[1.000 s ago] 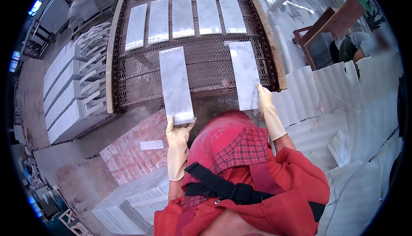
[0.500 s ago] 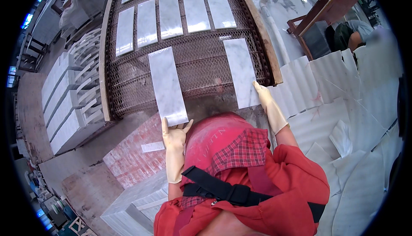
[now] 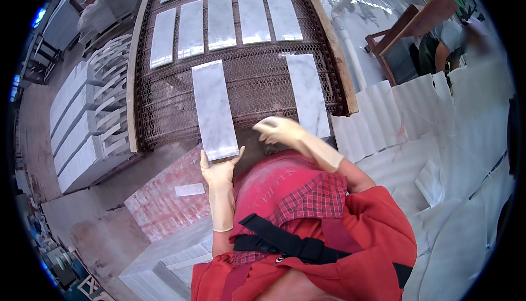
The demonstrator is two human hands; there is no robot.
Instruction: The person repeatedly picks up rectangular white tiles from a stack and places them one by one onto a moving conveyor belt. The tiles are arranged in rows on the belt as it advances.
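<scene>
Pale yellow gloves cover both of my hands. My left hand [image 3: 217,173] grips the near end of a white-grey marble tile [image 3: 214,104], thumb and fingers at its two sides and the rest hidden beneath. The tile's far part lies over a wire mesh conveyor [image 3: 256,76]. My right hand [image 3: 282,131], slightly blurred, is in the air between this tile and a second marble tile [image 3: 307,90] on the right. It holds nothing, fingers pointing left and a little apart. The second tile's near end is partly hidden by my right arm.
Rows of marble tiles [image 3: 221,21] lie farther up the conveyor, between wooden side rails [image 3: 329,43]. Stacked slabs [image 3: 76,131] stand on the left; more stone pieces [image 3: 164,251] are at lower left. A person [image 3: 446,43] is at the far right, beyond white sheeting [image 3: 405,115].
My right hand has let go of the right tile and swung left toward the tile in my left hand. My left hand stays at the same tile's near end.
</scene>
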